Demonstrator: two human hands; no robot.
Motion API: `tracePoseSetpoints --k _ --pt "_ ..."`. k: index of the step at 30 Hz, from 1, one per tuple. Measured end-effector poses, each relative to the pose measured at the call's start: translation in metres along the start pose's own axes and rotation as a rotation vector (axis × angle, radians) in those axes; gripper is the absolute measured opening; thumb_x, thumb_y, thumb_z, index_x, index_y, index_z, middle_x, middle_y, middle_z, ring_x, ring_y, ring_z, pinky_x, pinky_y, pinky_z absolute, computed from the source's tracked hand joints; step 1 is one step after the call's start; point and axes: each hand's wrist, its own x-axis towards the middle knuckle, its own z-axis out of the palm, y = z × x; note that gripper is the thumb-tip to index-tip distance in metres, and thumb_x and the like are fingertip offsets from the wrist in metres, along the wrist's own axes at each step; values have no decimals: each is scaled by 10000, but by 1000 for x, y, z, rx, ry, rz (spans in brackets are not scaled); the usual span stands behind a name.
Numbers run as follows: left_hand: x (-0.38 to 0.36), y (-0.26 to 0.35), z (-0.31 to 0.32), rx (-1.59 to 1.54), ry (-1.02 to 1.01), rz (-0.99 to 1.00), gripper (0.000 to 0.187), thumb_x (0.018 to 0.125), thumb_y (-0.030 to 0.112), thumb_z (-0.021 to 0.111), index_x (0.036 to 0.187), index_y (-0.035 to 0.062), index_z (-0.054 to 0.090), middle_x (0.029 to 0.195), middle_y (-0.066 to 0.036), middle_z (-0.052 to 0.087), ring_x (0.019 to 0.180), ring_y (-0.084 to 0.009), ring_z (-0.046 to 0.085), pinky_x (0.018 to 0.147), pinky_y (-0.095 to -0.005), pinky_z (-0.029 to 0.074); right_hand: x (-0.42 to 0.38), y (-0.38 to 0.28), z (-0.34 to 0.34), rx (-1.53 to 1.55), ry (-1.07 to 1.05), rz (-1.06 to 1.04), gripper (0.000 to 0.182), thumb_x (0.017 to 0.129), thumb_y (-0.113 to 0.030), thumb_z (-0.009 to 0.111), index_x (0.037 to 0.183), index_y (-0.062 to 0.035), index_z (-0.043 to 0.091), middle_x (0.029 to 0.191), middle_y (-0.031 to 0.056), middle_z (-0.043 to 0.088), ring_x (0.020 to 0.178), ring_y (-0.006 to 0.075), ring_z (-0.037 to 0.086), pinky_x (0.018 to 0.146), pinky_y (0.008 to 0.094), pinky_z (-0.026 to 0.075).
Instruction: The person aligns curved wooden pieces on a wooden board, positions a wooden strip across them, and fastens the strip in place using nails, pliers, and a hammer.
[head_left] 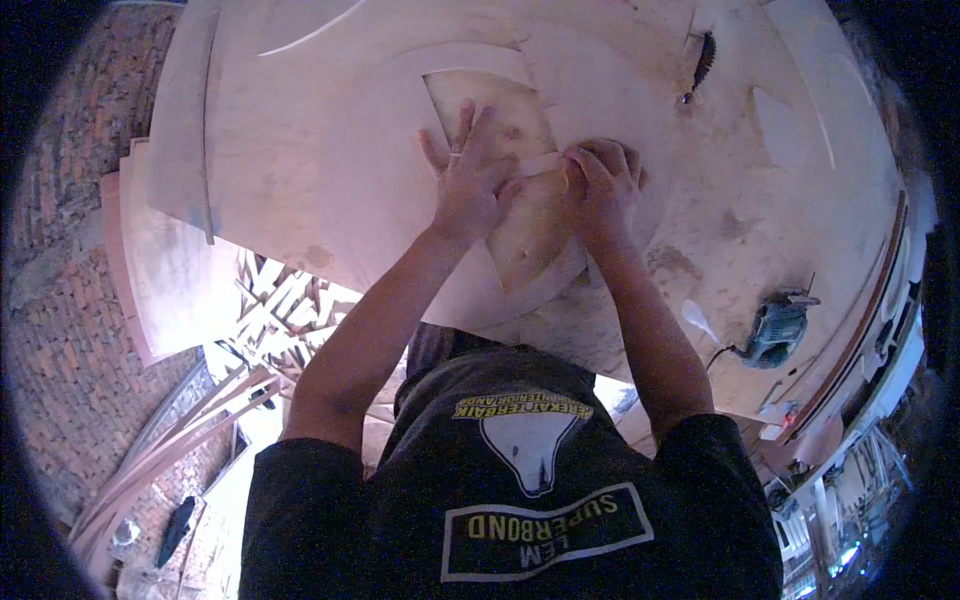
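Observation:
A short pale strip (542, 164) spans the gap between my two hands, over a curved pale wooden panel (380, 215) with a four-sided opening. My left hand (472, 182) has its thumb and index finger closed at the strip's left end, while its other fingers spread out over the panel's left side. The curled fingers of my right hand (603, 185) grip the strip's right end. Through the opening shows a lighter wooden surface (525, 235). Just what the strip is made of, I cannot tell.
A green power tool (776, 330) with a cord lies at the right of the large wooden sheet (720, 180). Near the back right is a dark toothed blade (705, 60). Wood offcuts (285, 300) pile up below at the left, beside a brick wall (60, 330).

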Motion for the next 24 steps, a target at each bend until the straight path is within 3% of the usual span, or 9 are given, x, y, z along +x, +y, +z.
tracePoseSetpoints --k 8,11,14,17,20,23,24 --pt "1 -4 7 -29 15 9 238 775 333 802 956 180 804 1663 -142 274 1561 -393 144 1113 -749 -99 -26 -3 6 -213 -9 -49 287 825 -257 753 1108 -299 771 1212 2 640 1236 283 538 1059 529 328" --pt "-1 -4 9 -11 11 -7 208 777 332 804 937 197 806 1661 -149 278 1559 -397 146 1117 -737 -108 -29 -12 -6 -244 -160 -49 352 850 -300 734 1201 -318 737 1280 9 610 1300 284 491 1095 558 273" --pt "0 -5 8 6 -32 -24 210 778 340 809 923 189 806 1664 -156 269 1563 -393 136 1125 -721 -120 -34 -7 -7 -181 -93 -59 409 873 -344 716 1281 -335 695 1311 32 597 1343 306 455 1118 581 226" --pt "0 -7 8 -5 -12 -9 222 773 339 813 923 175 805 1669 -158 253 1566 -386 127 1130 -708 -130 -32 -12 -11 -222 -132 27 429 902 -386 686 1327 -332 668 1355 57 570 1379 322 417 1138 597 193" --pt "1 -5 7 -7 -14 -3 236 773 330 815 929 153 807 1671 -154 248 1569 -378 123 1132 -698 -141 -41 -17 -4 -308 -274 -26 433 930 -406 649 1355 -321 649 1410 67 534 1413 330 375 1154 622 147" --pt "0 -2 2 37 -75 -33 477 847 451 758 1225 161 737 1678 -144 241 1567 -380 114 1159 -682 -111 -41 -14 -3 -208 -143 -19 453 945 -442 610 1380 -317 629 1452 68 505 1439 331 346 1161 643 114" --pt "-1 -3 3 42 -79 -33 461 843 448 762 1208 167 746 1678 -141 241 1567 -379 115 1159 -683 -108 -40 -13 -4 -224 -158 -6 462 946 -455 601 1388 -319 621 1456 67 501 1443 331 339 1160 646 110"
